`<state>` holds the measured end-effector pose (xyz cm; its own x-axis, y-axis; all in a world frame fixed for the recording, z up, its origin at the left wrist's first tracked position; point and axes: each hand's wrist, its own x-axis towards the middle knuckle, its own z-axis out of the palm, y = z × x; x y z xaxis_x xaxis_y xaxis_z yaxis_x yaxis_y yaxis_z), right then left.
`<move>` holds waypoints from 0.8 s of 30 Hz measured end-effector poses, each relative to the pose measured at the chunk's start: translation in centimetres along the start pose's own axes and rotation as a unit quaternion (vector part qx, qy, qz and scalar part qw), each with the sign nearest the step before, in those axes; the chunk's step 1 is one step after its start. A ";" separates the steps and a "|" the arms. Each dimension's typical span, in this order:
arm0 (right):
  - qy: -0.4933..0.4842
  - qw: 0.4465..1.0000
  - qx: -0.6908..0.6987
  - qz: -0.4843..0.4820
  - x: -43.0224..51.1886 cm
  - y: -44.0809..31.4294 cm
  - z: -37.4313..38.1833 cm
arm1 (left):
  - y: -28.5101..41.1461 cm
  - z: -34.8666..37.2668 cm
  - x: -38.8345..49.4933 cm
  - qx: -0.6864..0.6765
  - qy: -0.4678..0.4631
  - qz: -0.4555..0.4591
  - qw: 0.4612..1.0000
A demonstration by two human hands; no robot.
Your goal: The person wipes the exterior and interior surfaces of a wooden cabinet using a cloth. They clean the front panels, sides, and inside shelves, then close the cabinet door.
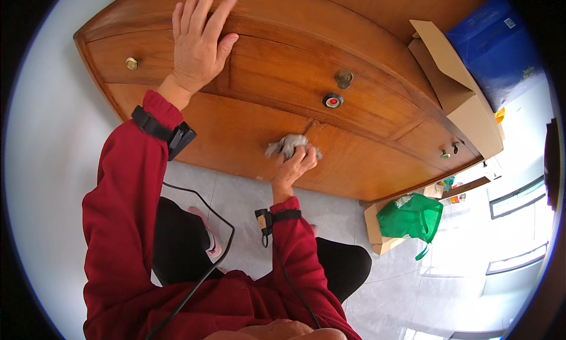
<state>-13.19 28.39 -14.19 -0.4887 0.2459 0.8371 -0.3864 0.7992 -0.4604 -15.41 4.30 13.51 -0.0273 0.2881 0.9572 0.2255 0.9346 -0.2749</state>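
Observation:
A crumpled grey cloth (289, 144) is bunched in my right hand (294, 167), which presses it to the lower front panel of a brown wooden cabinet (247, 127). Just above the cloth, a worn, chipped spot (313, 124) marks the panel's upper edge. My left hand (196, 48) holds nothing. Its fingers are spread near the cabinet's top front edge, over the left drawer area. A round metal lock plate (344, 79) and a dark knob with a red centre (333, 101) are on the middle drawer. A pale knob (131, 63) is at the left.
On the cabinet's right end stand an open cardboard box (464, 92) and a blue bag (495, 52). A green bag (411, 218) rests on cardboard on the grey tiled floor (389, 291). Black cables (221, 256) run along my sleeves. A pale wall (53, 163) borders the left.

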 end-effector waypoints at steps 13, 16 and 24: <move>0.072 0.968 0.143 0.195 -1.9 0.4 -0.6 | 0.0 0.1 0.0 0.033 -0.029 0.006 0.999; 0.083 0.983 0.079 0.142 -0.7 -1.2 0.3 | -0.1 0.4 -0.1 0.063 -0.040 0.011 0.997; 0.086 0.846 0.151 0.505 -13.4 0.5 7.6 | -0.6 0.9 -0.5 0.087 -0.029 0.059 0.994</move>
<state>-12.72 21.29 -27.90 -0.5777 0.8162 -0.0088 -0.0352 -0.0357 -0.9987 -16.42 3.79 13.13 -0.0685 0.4039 0.9122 0.0580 0.9145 -0.4005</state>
